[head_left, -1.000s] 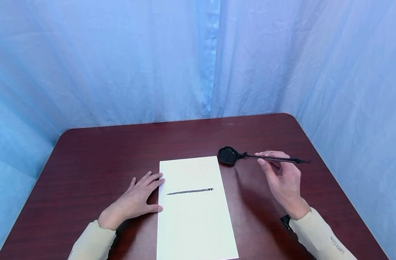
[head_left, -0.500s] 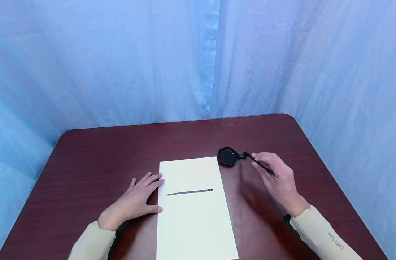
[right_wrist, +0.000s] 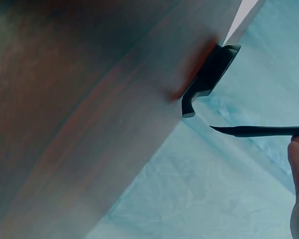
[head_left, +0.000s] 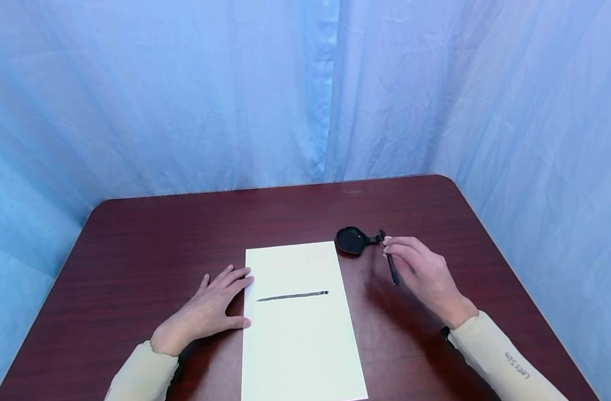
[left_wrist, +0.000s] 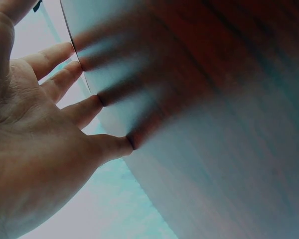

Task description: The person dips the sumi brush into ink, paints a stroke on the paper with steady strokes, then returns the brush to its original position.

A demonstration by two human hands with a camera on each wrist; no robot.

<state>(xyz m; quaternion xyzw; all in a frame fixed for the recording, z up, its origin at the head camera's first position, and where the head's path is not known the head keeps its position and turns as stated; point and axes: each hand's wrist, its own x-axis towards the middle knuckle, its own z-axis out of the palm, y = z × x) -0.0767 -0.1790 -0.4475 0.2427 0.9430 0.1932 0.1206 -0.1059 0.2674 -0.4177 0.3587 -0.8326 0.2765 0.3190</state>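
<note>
My right hand (head_left: 425, 273) pinches a black calligraphy brush (head_left: 391, 264) between thumb and fingertips, just right of the ink dish. In the right wrist view the brush's pointed bristle tip (right_wrist: 222, 130) hangs apart from the dish's handle. The black flower-shaped ink dish (head_left: 352, 240) sits on the table by the paper's far right corner, its short handle pointing right. A white sheet of paper (head_left: 300, 351) lies before me with one dark, roughly level ink stroke (head_left: 292, 296) across it. My left hand (head_left: 205, 309) rests with fingers spread, fingertips on the paper's left edge.
The dark red-brown wooden table (head_left: 160, 239) has rounded far corners. Pale blue curtains (head_left: 185, 100) hang close behind it and along both sides. The shadow of my right arm falls on the wood right of the paper.
My right hand has turned and shifted slightly left, swinging the brush's rear end from the right round toward me. The left hand, paper and ink dish have stayed put.
</note>
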